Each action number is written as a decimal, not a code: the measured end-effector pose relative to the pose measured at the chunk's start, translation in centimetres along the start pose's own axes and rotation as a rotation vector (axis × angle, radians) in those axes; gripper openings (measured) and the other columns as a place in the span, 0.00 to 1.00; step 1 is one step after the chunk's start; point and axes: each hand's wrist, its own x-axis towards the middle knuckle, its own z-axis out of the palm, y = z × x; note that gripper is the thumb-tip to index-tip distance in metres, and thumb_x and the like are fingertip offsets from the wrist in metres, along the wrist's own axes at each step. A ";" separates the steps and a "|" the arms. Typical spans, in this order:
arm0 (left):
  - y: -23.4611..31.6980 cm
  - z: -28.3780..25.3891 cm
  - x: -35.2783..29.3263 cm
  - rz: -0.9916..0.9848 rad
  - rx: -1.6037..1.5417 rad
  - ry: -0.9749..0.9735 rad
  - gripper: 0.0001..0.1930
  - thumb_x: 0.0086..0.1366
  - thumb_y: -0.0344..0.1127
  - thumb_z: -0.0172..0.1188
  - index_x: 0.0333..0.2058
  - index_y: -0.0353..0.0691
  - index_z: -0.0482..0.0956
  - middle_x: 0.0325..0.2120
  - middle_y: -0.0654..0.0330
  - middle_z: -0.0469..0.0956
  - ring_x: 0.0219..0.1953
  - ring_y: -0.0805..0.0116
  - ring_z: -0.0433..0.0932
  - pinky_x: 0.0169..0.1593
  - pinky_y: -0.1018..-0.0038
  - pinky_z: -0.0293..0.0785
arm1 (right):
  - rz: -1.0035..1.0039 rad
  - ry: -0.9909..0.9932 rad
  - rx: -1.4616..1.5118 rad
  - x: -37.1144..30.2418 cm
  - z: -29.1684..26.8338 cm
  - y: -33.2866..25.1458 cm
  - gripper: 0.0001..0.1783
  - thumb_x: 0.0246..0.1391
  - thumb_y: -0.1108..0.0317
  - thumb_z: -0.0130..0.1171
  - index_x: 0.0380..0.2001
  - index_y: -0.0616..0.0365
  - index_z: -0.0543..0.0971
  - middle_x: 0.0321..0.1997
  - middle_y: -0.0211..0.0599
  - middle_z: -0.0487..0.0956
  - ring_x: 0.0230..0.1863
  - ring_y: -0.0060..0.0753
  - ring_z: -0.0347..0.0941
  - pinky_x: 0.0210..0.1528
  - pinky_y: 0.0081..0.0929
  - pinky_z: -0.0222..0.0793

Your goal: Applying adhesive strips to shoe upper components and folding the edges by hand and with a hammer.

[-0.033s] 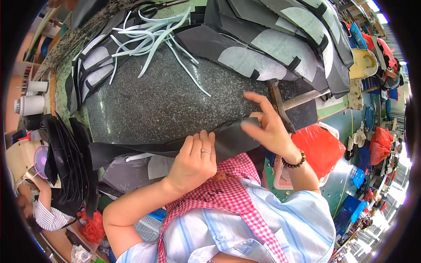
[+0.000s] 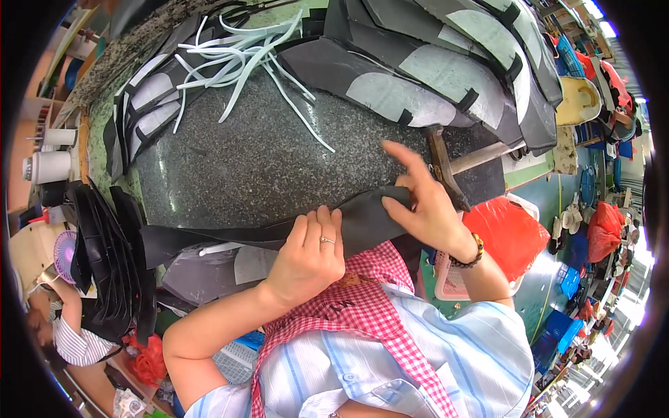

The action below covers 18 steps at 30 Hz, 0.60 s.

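Right hand (image 2: 432,216) is differing slightly from the earlier frame: index finger pointing a touch farther up, thumb tip sitting a little lower, the gap between them widening. Thumb is lying on the right end of the black strip (image 2: 366,221); cannot tell whether it is pinching. Left hand (image 2: 313,251) is keeping its place, fingers together on the strip's middle, thumb hidden, grip unclear. Strip is lying along the near edge of the dark slab (image 2: 251,167); hammer (image 2: 440,157) is staying put
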 end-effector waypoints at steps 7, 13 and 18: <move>-0.3 -0.7 0.3 0.014 0.013 -0.053 0.22 0.50 0.30 0.56 0.44 0.25 0.82 0.40 0.42 0.80 0.38 0.55 0.79 0.48 0.65 0.76 | -0.554 -0.148 -1.129 -0.2 -0.6 -2.1 0.33 0.44 0.78 0.59 0.57 0.40 0.78 0.36 0.34 0.71 0.43 0.41 0.73 0.45 0.42 0.70; -1.4 -2.8 0.3 -0.025 -0.119 -0.059 0.18 0.60 0.36 0.58 0.47 0.35 0.83 0.49 0.51 0.77 0.50 0.59 0.76 0.54 0.56 0.72 | -0.617 -0.208 -0.378 1.0 3.9 -1.1 0.53 0.31 0.62 0.77 0.63 0.68 0.67 0.54 0.49 0.71 0.52 0.54 0.70 0.55 0.41 0.68; -4.8 -5.0 -9.7 -0.141 -0.036 -0.103 0.20 0.60 0.38 0.60 0.49 0.37 0.81 0.49 0.59 0.79 0.52 0.63 0.76 0.60 0.55 0.68 | -0.728 -0.223 -0.779 0.4 5.2 -1.5 0.43 0.44 0.52 0.68 0.63 0.58 0.71 0.42 0.39 0.68 0.41 0.43 0.66 0.47 0.37 0.67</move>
